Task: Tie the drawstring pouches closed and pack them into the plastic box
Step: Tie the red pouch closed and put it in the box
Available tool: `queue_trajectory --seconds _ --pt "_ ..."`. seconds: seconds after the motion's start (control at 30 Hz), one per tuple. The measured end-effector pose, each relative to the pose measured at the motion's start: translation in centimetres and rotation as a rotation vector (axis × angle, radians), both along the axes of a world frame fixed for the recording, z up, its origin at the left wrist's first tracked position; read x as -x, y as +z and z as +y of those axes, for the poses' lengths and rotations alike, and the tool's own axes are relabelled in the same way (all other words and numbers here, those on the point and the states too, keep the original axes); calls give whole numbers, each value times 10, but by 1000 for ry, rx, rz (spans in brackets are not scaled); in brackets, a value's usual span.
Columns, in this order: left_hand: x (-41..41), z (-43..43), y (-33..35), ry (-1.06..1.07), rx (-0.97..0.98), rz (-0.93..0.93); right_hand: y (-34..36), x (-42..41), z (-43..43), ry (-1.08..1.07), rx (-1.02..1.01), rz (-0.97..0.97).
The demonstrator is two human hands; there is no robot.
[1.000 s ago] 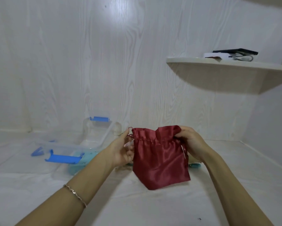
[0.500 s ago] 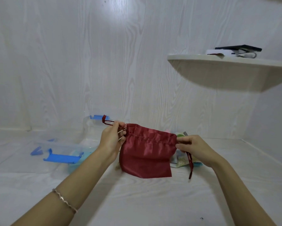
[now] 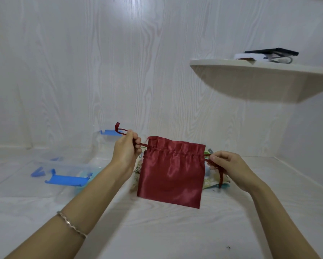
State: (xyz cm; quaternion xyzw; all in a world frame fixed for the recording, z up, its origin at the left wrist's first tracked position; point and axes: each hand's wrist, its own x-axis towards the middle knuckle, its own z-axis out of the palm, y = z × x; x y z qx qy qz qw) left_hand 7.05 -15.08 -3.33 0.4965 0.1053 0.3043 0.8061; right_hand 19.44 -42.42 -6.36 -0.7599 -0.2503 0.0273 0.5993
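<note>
Pinching one drawstring end (image 3: 120, 128) in my left hand (image 3: 126, 149) and the other in my right hand (image 3: 226, 165), I hold the red satin pouch (image 3: 172, 171) stretched between them, patterned pouches (image 3: 213, 181) just behind it, clear blue-clipped plastic box (image 3: 69, 168) farther left.

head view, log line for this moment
left hand grips left red drawstring | right hand pinches right red drawstring | red satin pouch held up, mouth wide

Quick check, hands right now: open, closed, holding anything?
Left hand: closed, gripping the left drawstring of the red pouch.
Right hand: closed, pinching the right drawstring.
</note>
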Motion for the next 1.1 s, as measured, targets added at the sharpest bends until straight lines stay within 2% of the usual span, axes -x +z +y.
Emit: queue_trajectory --seconds 0.13,0.3,0.37,0.47,0.7,0.9,1.0,1.1 --pt "0 2 4 50 -35 -38 -2 -4 -2 -11 -104 73" --pt "0 3 8 -54 122 -145 -8 -9 -1 -35 -79 69" --pt "2 2 9 -46 123 -122 -10 -10 3 -14 -226 196" --pt "6 2 10 10 2 -39 -13 -9 5 -5 -428 364" --pt "18 7 18 195 -322 100 -37 -21 -8 -38 -538 445" --pt "27 27 24 368 -444 136 -58 -28 -28 -107 -588 490" --pt "25 21 21 330 -442 139 -52 -26 -19 -90 -702 501" --pt "26 12 22 173 -378 133 -30 -13 -5 59 -870 559"
